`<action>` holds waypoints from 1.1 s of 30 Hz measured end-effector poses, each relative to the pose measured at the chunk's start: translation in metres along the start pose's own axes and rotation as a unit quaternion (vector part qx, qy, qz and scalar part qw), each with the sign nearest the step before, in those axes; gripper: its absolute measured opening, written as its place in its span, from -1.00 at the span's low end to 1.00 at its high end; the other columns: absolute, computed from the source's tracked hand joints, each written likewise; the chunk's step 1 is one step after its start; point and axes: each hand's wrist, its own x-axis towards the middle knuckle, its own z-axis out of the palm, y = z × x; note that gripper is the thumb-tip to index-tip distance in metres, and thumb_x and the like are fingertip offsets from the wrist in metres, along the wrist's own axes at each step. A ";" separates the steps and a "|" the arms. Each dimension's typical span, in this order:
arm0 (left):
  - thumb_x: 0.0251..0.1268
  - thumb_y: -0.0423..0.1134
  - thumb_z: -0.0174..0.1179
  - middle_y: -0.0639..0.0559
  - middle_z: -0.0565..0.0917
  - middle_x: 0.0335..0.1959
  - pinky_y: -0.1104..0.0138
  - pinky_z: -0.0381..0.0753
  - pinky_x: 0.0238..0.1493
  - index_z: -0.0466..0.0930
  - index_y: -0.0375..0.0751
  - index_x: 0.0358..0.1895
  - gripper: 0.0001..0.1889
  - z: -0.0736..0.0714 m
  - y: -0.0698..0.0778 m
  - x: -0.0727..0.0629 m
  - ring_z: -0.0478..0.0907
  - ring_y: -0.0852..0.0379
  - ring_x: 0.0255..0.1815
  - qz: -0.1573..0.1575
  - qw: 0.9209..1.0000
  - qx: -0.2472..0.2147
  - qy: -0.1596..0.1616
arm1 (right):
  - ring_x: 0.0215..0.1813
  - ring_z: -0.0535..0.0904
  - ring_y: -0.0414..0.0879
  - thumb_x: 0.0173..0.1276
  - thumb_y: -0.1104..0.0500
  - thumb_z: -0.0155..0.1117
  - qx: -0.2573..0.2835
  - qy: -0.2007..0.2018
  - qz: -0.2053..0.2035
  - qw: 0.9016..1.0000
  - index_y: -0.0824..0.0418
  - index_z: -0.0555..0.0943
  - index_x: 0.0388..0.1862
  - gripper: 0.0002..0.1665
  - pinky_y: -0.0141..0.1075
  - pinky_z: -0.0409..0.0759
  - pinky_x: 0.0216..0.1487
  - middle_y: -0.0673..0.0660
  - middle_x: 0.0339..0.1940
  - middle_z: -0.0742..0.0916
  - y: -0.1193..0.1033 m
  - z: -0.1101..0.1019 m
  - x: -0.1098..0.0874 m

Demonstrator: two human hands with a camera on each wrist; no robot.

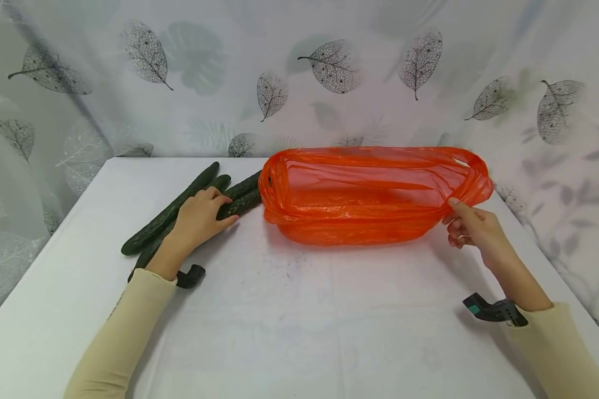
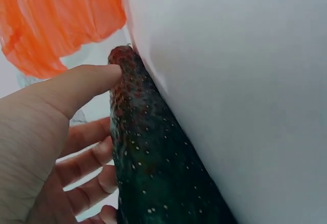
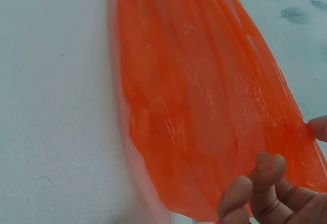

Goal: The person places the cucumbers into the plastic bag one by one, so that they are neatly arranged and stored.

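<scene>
In the head view my left hand [image 1: 199, 216] reaches over several dark green cucumbers on the left of the table. Its thumb and fingers lie on either side of one cucumber [image 1: 243, 204]. The left wrist view shows the thumb at the bumpy tip of that cucumber [image 2: 153, 152], fingers partly hidden behind it. An orange plastic bag [image 1: 339, 227] lies to the right, its mouth facing up, its left end overlapping the cucumber ends. My right hand [image 1: 474, 227] pinches the bag's right edge between thumb and index finger, the other fingers curled below.
Another long cucumber [image 1: 165, 219] lies diagonally to the left of the left hand. White cloth covers the table [image 1: 299, 327], with small dark specks in front of the bag. A leaf-printed curtain [image 1: 204, 111] hangs behind the table and along its sides.
</scene>
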 end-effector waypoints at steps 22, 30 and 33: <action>0.15 -0.30 0.40 -0.32 0.56 0.01 0.00 0.58 -0.07 0.52 -0.42 0.18 -0.48 0.000 0.020 -0.007 0.50 -0.23 0.01 -0.013 0.999 0.044 -0.005 | -0.54 0.53 -0.17 0.45 0.03 0.20 0.101 0.031 -0.012 0.994 0.08 0.45 -0.10 -0.80 -0.45 0.61 -0.40 -0.05 -0.55 0.61 0.000 0.005 -0.004; 0.11 -0.25 0.44 -0.28 0.59 -0.08 0.05 0.65 -0.32 0.58 -0.37 0.07 -0.54 0.001 0.017 -0.007 0.56 -0.20 -0.14 0.035 0.993 0.110 0.015 | -0.54 0.52 -0.16 0.44 -0.01 0.21 0.090 0.029 -0.010 0.995 0.06 0.46 -0.09 -0.78 -0.44 0.61 -0.38 -0.06 -0.53 0.62 0.000 0.006 -0.003; 0.10 -0.24 0.45 -0.29 0.58 -0.14 0.07 0.65 -0.41 0.59 -0.38 0.00 -0.57 0.001 0.017 -0.007 0.56 -0.20 -0.22 0.055 0.990 0.132 0.021 | -0.54 0.53 -0.16 0.43 -0.04 0.21 0.080 0.029 -0.003 0.996 0.07 0.45 -0.09 -0.74 -0.44 0.62 -0.37 -0.07 -0.53 0.63 0.001 0.007 -0.003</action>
